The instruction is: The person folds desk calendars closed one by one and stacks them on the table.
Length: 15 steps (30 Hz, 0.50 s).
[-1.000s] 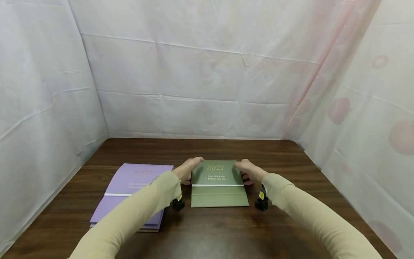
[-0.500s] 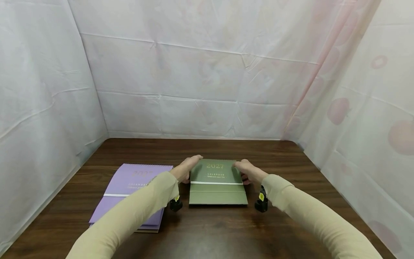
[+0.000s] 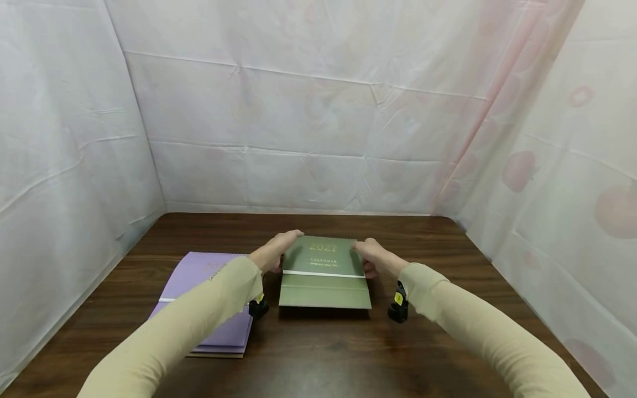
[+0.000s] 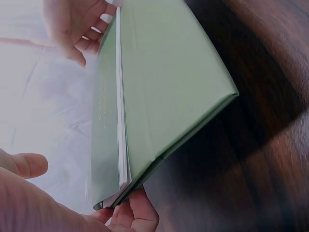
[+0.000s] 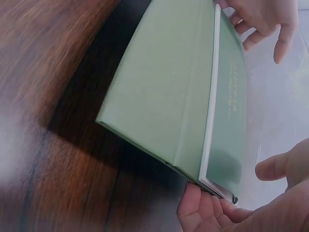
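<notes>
A green 2027 desk calendar (image 3: pixel 324 291) with gold lettering hangs between my two hands, tilted, its near edge raised over a dark shadow on the table. My left hand (image 3: pixel 275 251) holds its left side and my right hand (image 3: pixel 375 257) its right side. In the left wrist view, the left fingers (image 4: pixel 140 212) curl under the side edge while the thumb stands apart from the cover. The right wrist view gives the mirror of this, with right fingers (image 5: pixel 195 205) under the other edge. White page edges (image 5: pixel 211 96) show between cover and base.
A stack of purple calendars (image 3: pixel 226 334) lies on the left of the dark wooden table (image 3: pixel 328 354), partly hidden by the left sleeve. White patterned sheeting (image 3: pixel 298 110) encloses the back and both sides. A small black camera sits at each wrist.
The green calendar has risen from the table, its near edge lifting, and has shifted left and slightly away. Both hands have moved left with it; the purple stack has stayed in place.
</notes>
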Tool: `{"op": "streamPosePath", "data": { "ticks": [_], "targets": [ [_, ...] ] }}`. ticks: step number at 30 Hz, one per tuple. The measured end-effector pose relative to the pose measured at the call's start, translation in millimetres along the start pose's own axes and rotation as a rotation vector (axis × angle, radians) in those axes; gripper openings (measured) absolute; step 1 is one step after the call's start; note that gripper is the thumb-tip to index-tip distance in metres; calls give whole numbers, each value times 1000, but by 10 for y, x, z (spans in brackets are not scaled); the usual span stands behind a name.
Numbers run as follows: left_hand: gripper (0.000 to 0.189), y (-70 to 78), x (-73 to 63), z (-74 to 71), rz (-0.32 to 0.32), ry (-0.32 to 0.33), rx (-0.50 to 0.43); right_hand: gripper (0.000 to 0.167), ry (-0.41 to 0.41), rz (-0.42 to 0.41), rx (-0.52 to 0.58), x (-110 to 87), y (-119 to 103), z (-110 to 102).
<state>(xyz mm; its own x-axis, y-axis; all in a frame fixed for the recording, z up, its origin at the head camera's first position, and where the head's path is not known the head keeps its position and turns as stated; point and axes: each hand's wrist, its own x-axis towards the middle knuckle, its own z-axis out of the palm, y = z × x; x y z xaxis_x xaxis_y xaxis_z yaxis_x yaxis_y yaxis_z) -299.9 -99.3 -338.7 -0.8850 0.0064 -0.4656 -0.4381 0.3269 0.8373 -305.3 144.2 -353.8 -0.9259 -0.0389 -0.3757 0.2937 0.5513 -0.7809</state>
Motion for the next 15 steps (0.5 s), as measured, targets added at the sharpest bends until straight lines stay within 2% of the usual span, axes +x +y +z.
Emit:
{"op": "streamPosePath", "data": {
  "ticks": [2, 7, 11, 12, 14, 15],
  "targets": [
    [74, 11, -7, -41, 4, 2, 12, 21, -4, -9, 4, -3, -31, 14],
    [72, 6, -38, -148, 11, 6, 0, 22, -34, -27, 30, -22, -110, 58],
    [73, 0, -67, -240, -1, 16, -6, 46, -46, -25, 48, -44, -196, 91],
    [73, 0, -69, -263, -3, 20, -7, 47, -51, -23, 52, -47, -217, 100],
    [72, 1, -69, -309, -9, 29, -7, 64, -50, -26, 54, -50, -260, 124],
    [70, -1, -72, -331, -8, 27, -16, 65, -54, -26, 65, -54, -281, 137]
  ]
}}
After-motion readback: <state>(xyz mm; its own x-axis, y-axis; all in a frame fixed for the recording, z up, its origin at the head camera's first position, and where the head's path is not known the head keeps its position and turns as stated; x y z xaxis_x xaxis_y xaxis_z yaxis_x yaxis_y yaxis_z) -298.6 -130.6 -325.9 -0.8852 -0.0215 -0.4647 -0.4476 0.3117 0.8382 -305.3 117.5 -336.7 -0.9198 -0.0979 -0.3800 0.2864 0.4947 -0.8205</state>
